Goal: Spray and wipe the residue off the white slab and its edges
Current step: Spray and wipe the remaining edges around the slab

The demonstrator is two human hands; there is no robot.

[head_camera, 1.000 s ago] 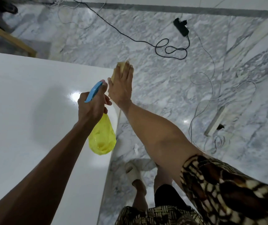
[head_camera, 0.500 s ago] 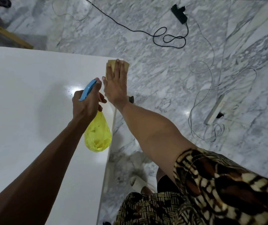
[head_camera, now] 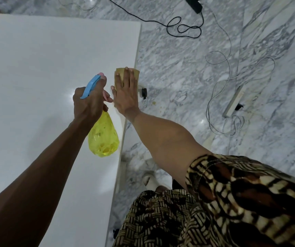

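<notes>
At frame centre, the left hand (head_camera: pixel 89 102) curls around the neck of one yellow spray bottle (head_camera: pixel 103 138), which hangs over the white slab (head_camera: pixel 36 68). Just right of it, the right hand (head_camera: pixel 126 97) lies flat, fingers straight and together, pressing one tan cloth (head_camera: pixel 119 73) onto the slab's right edge. The slab fills the left half; marble floor (head_camera: pixel 178 59) with one black cable (head_camera: pixel 178 27) spreads to the right.

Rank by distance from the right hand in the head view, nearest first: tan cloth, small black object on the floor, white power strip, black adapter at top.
From the right hand:
1. Tan cloth, pressed under its fingers at the slab's right edge.
2. Small black object, on the floor just right.
3. White power strip, farther right.
4. Black adapter, top of frame.
</notes>
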